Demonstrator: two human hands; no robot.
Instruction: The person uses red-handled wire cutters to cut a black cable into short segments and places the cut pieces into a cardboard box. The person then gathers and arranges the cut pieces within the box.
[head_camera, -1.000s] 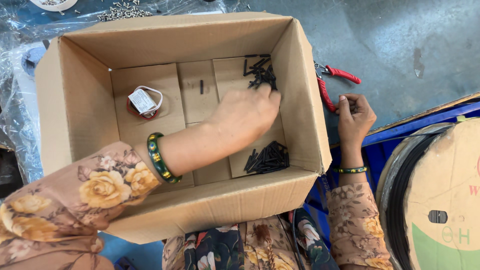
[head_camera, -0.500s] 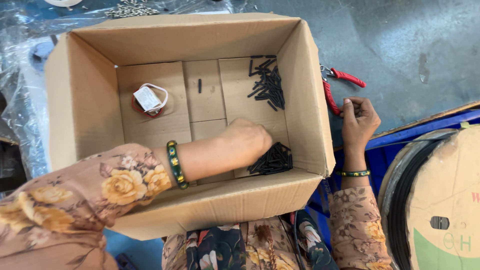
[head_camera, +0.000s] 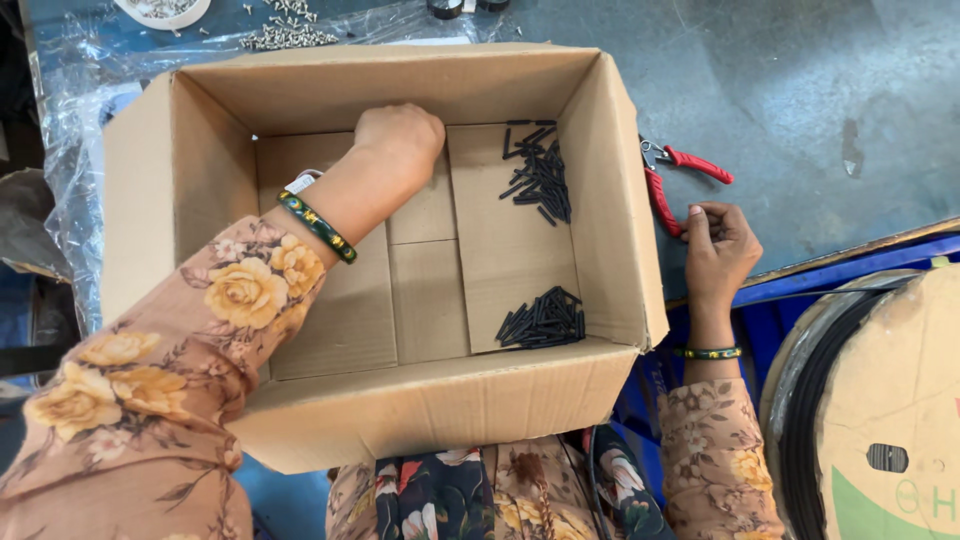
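A large open cardboard box (head_camera: 150, 200) fills the middle of the frame, sitting on a blue-grey, scuffed work surface (head_camera: 820, 90) that shows along the top and upper right. The left hand (head_camera: 400, 135) reaches deep into the box toward its far wall at upper centre, knuckles up and fingers curled under; whether it grips anything cannot be told, since the fingers are hidden beneath the hand. Part of a small white tag or roll (head_camera: 303, 182) peeks out beside the forearm. On the box floor lie two heaps of short black tubes: one loose scatter (head_camera: 538, 175) in the upper right of the box, one tidier bundle (head_camera: 545, 320) in the lower right, both apart from the hand. Outside the box, at right centre, the right hand (head_camera: 718, 245) rests on the surface with fingers bent, fingertips pinched together near the handle of red-handled pliers (head_camera: 670, 180); any small item between them is too small to see. Crinkled clear plastic sheeting (head_camera: 70, 90) lies at the upper left, with small metal parts (head_camera: 285, 35) scattered along the top edge. A big cable reel (head_camera: 880, 410) with black cable occupies the lower right, next to a blue crate edge (head_camera: 800, 285).
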